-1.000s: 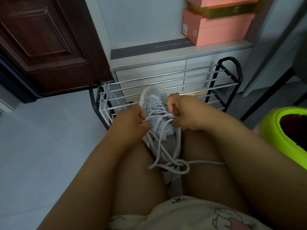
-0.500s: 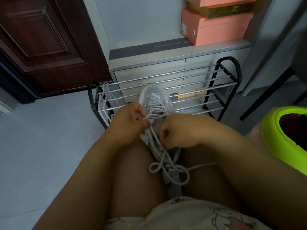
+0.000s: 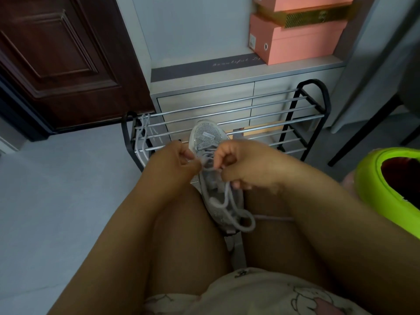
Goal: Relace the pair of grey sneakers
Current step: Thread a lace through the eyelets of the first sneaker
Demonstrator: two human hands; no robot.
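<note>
Between the knees: a grey sneaker (image 3: pixel 210 142) lies wedged between the person's two bare thighs, toe pointing away toward the rack, heel end sunk in the gap between the legs.
Left hand: the left hand (image 3: pixel 172 161) sits at the shoe's left side, its curled fingers pinching the grey lace (image 3: pixel 229 201) near the upper eyelets.
Right hand: the right hand (image 3: pixel 245 167) sits at the shoe's right side, fingers curled and pinching the same lace where it crosses the tongue; the two hands are close together with only the laced strip between them.
Lace slack: loose loops trail down over the shoe's rear part, and one end runs off to the right across the right thigh.
Second lace: another pale lace (image 3: pixel 142 137) hangs looped over the left end of the rack's bars, well apart from the hands.
Edge ahead: a black-framed shoe rack (image 3: pixel 304 123) with silver bars stands just beyond the toe, its front bars near both sets of knuckles.
Edge behind rack: a grey drawer cabinet (image 3: pixel 204 98) backs the rack, with stacked pink boxes (image 3: pixel 302 39) on its top at the right.
Edge at right: a lime-green bin (image 3: pixel 375 189) sits close beside the right forearm.
Open room: bare grey floor (image 3: pixel 56 201) spreads wide on the left, running up to a dark wooden door (image 3: pixel 63 55).
Near edge: a cream printed garment (image 3: pixel 250 294) covers the lap at the bottom.
</note>
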